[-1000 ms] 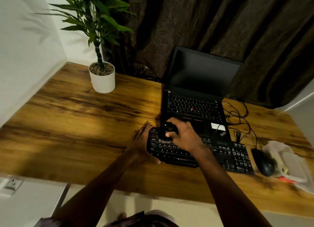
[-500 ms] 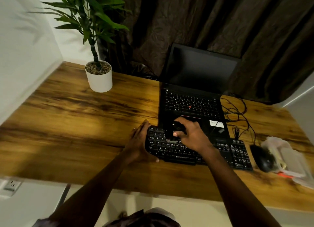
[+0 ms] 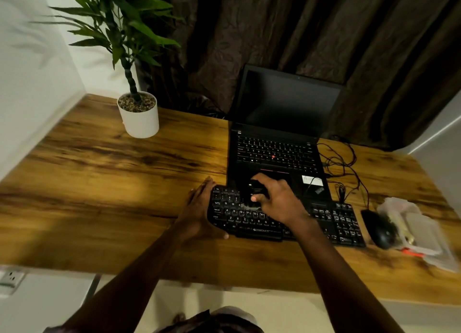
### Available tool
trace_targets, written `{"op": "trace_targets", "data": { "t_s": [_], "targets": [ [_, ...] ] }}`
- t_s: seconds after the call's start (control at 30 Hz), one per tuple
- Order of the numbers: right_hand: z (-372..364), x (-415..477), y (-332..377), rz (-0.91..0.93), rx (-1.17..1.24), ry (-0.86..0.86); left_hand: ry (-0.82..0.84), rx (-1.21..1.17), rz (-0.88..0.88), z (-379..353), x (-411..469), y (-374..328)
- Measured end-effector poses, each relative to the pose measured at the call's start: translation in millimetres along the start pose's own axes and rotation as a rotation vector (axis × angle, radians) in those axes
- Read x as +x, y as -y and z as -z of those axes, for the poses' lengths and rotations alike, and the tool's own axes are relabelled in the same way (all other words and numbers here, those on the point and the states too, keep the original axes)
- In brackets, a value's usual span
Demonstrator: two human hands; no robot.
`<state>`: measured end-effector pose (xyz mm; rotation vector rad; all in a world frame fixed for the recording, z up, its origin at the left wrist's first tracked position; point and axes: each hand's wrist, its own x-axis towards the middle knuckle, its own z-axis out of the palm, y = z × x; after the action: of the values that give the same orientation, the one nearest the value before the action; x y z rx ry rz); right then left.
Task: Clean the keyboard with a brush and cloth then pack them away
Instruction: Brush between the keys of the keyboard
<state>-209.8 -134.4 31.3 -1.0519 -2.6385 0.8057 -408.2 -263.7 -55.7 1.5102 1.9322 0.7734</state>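
A black external keyboard lies on the wooden desk, in front of an open black laptop. My right hand is closed around a black brush, whose pale bristles touch the keys in the keyboard's left half. My left hand lies against the keyboard's left end, thumb at its front edge and fingers along its side. No cloth is clearly visible.
A black mouse sits right of the keyboard, beside a clear plastic pouch with small items. Thin black cables trail right of the laptop. A potted plant stands at the back left. Dark curtains hang behind the desk.
My right hand and the brush have shifted rightward along the keys and slightly toward the laptop. My left hand stays at the keyboard's left end.
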Motion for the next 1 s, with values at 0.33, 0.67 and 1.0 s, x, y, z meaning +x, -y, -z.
{"op": "trace_targets", "data": {
  "t_s": [0.33,0.67,1.0],
  "targets": [
    [-9.3,1.8,12.3,-0.039,0.208,-0.001,0.001,0.001,0.007,-0.7,1.4,-0.5],
    [-25.6,1.8,24.3,0.009,0.223,-0.021,0.002,0.02,0.002,0.2,0.8,-3.2],
    [5.6,-3.8,-13.2,-0.064,0.149,-0.012,0.005,-0.004,-0.016,-3.9,0.5,5.4]
  ]
}}
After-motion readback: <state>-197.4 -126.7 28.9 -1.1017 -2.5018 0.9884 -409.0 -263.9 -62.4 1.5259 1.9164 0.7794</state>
